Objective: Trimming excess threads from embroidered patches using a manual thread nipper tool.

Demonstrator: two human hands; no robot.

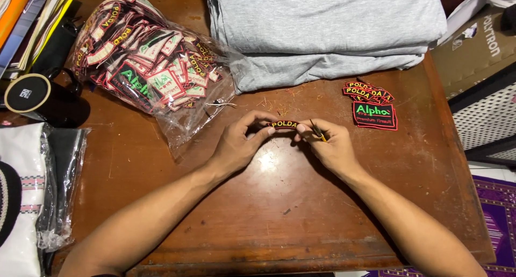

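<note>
A: Curved embroidered patch (284, 125), where's it at?
B: Mid table (279, 212), pinched betw both hands. Left hand (236, 145) grips its left end; right hand (330, 145) grips the right end plus small thread snips (317, 131).
A: Step?
B: Prob trimming stray threads. Next needs steady blades along the edge.

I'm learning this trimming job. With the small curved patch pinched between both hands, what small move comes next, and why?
Probably bring the small snips in the right hand to the curved patch's edge: the left hand pinches its other end, and thread clippings litter the table.
</note>
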